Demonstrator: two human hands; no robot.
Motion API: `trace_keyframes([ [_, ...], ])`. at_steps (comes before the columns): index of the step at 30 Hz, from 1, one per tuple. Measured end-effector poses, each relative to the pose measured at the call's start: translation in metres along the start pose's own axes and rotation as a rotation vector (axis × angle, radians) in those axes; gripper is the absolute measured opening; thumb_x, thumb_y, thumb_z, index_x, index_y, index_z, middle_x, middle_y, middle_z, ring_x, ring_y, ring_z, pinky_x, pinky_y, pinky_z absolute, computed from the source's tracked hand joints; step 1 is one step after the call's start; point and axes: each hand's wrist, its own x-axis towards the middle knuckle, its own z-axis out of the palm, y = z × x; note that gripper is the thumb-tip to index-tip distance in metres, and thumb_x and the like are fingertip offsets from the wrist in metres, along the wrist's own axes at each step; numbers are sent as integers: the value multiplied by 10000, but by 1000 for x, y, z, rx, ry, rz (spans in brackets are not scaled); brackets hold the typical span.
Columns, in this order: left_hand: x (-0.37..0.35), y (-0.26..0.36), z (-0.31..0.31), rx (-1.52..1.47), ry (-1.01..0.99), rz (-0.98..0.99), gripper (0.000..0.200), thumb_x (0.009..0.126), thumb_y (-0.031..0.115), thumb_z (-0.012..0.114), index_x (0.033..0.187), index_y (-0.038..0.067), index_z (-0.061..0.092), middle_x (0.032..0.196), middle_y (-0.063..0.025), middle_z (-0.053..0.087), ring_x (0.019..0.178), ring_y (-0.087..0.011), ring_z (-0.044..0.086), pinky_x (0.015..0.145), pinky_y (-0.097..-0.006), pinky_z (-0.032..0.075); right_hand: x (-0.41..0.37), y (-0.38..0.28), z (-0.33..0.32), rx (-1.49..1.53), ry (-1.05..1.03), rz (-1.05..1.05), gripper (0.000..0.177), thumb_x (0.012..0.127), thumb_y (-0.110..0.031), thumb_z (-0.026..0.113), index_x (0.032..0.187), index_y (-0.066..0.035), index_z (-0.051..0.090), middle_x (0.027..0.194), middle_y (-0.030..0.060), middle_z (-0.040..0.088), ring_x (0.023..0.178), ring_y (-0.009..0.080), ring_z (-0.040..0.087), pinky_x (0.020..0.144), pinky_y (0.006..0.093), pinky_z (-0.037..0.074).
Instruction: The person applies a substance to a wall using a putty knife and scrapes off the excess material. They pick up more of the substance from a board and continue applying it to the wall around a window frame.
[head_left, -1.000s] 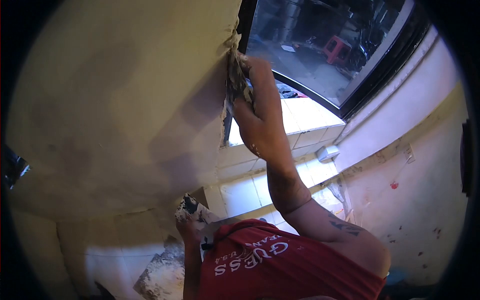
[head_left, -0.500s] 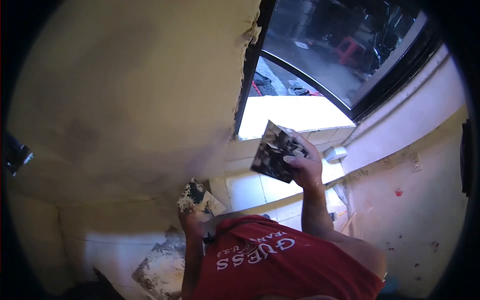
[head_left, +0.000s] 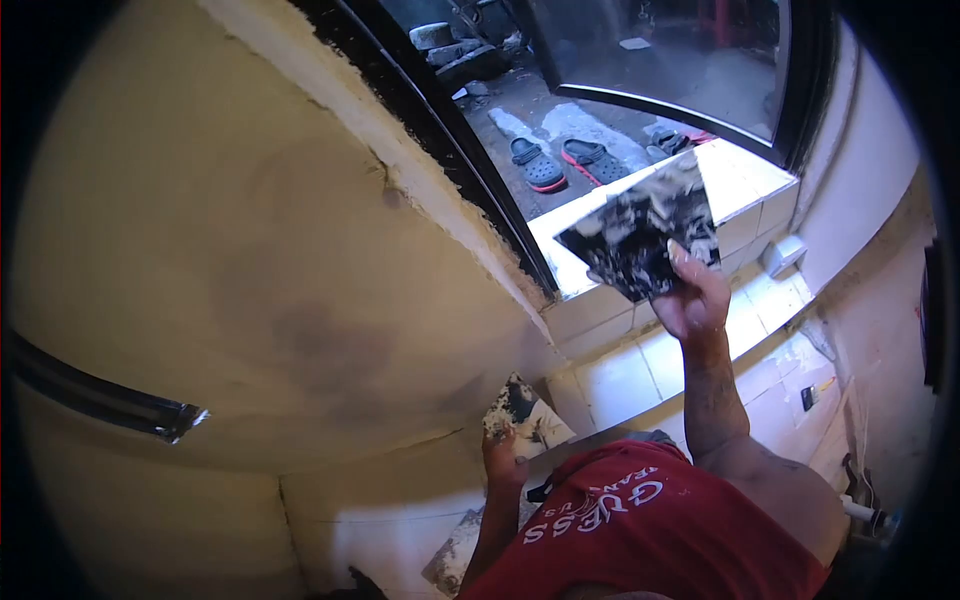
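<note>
My right hand (head_left: 695, 295) grips a dark flat plate (head_left: 650, 225) by its near edge, with the thumb on its face. Pale paste is smeared across that plate, which is raised in front of the window sill. Lower and to the left, my left hand (head_left: 503, 458) is closed on a smaller flat piece (head_left: 535, 425), whitish with black patches and crumbly pale paste. Its fingers are partly hidden behind the piece. A paste-spattered board (head_left: 452, 552) lies below my left forearm, mostly covered by it.
A plastered wall (head_left: 300, 270) with damp-looking patches fills the left side. The window frame (head_left: 450, 140) has a rough plaster edge; its glass pane stands ajar. Clogs (head_left: 590, 162) lie outside. A white box (head_left: 783, 255) sits on the tiled ledge, and a brush (head_left: 815, 395) lies farther right.
The view has swung left, showing more of the window edge and the clogs outside. My right hand has lifted the dark plate higher and turned it. Both hands keep their hold.
</note>
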Motion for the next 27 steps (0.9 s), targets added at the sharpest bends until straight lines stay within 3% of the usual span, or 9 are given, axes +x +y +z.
trace_keyframes([
  [2, -8, 17, 18, 9, 43, 7, 461, 666, 65, 557, 1116, 10, 476, 1049, -165, 508, 1048, -277, 456, 899, -356, 364, 16, 9, -13, -615, -50, -184, 435, 777, -49, 428, 1188, 75, 359, 1123, 168, 498, 1041, 272, 504, 895, 415, 409],
  [4, -3, 2, 7, 211, 31, 160, 494, 597, 51, 570, 1085, 9, 509, 1055, -192, 505, 1056, -333, 445, 907, -383, 355, 21, 23, -4, -104, 7, -146, 487, 747, 36, 568, 1197, 44, 384, 1043, 125, 557, 921, 203, 565, 830, 302, 441],
  [9, -4, -10, -13, 1157, -3, 757, 420, 599, 38, 567, 1018, 3, 558, 1018, -198, 518, 1021, -345, 454, 893, -395, 359, 46, 26, 54, -967, -258, -761, 455, 767, 39, 528, 1202, 11, 397, 1055, 124, 550, 957, 201, 547, 818, 267, 422],
  [12, -1, -18, -19, 1303, -33, 569, 406, 600, 36, 558, 1005, 7, 566, 997, -198, 522, 989, -347, 462, 873, -395, 366, 70, 33, 84, -911, -385, -830, 418, 767, 43, 529, 1173, 12, 434, 1058, 130, 548, 945, 190, 533, 799, 274, 424],
  [14, -10, -8, -5, 1147, 16, 640, 387, 608, 33, 549, 993, 12, 571, 975, -196, 529, 967, -347, 468, 853, -393, 370, 84, 39, 94, -947, -416, -1088, 375, 782, 32, 553, 1146, 43, 464, 1002, 122, 569, 844, 136, 535, 754, 249, 421],
  [18, -6, -20, 1, 698, 79, 415, 357, 593, 15, 535, 946, 19, 591, 927, -188, 552, 953, -354, 472, 847, -403, 369, 95, 41, 100, -864, -501, -902, 363, 800, 39, 517, 1159, 38, 455, 999, 107, 559, 874, 154, 526, 782, 255, 409],
  [20, -22, 7, 13, 1099, 68, 746, 402, 544, 12, 533, 940, 20, 602, 960, -202, 549, 961, -371, 467, 871, -411, 359, 104, 47, 102, -844, -540, -982, 358, 800, 27, 521, 1152, 40, 456, 1019, 110, 554, 907, 157, 521, 792, 266, 407],
  [24, -22, 7, 11, 1168, 35, 674, 416, 577, 3, 529, 989, 12, 594, 1035, -228, 509, 999, -376, 448, 881, -405, 360, 103, 48, 112, -893, -585, -823, 460, 706, 49, 550, 1151, -10, 452, 1107, 158, 525, 1016, 268, 528, 826, 320, 426],
  [27, 9, -49, -4, 334, 105, 370, 390, 647, 33, 545, 1036, -2, 555, 1038, -224, 502, 1016, -371, 441, 871, -400, 371, 114, 47, 108, -1092, -643, -1054, 497, 640, 48, 581, 1122, -13, 473, 1116, 179, 510, 1013, 327, 519, 840, 349, 419],
])
